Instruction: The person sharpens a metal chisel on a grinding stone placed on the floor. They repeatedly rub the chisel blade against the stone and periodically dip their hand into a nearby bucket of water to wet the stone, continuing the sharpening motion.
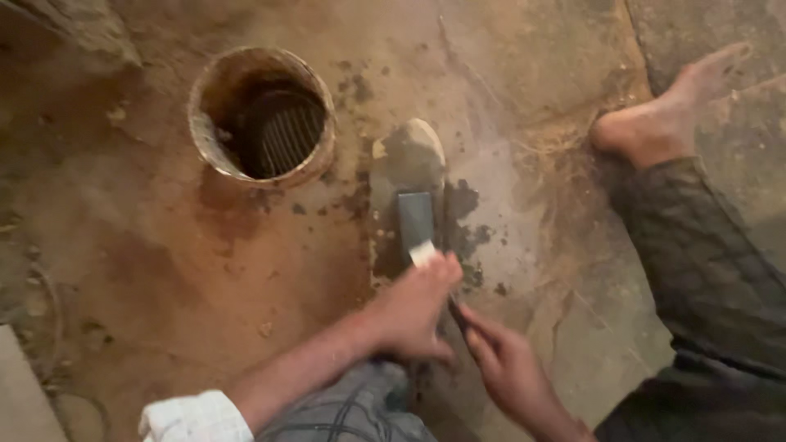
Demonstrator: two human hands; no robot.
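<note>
floor (164, 270): bare earth and stone, reddish-brown, damp-stained, cracked at the far right
pipe opening (262, 115): round, rusty rim, metal grate inside, set in the floor
light: dim, warm
slab edge (24, 393): pale, lower-left corner

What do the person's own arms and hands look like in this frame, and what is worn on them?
Both hands are bare: no gloves, rings or watch show. The left hand comes from a bare forearm whose white sleeve is rolled up near the elbow. The right hand shows only to the wrist at the frame's lower edge, so no sleeve can be seen there. Its fingers look smudged with dark grime.
</note>
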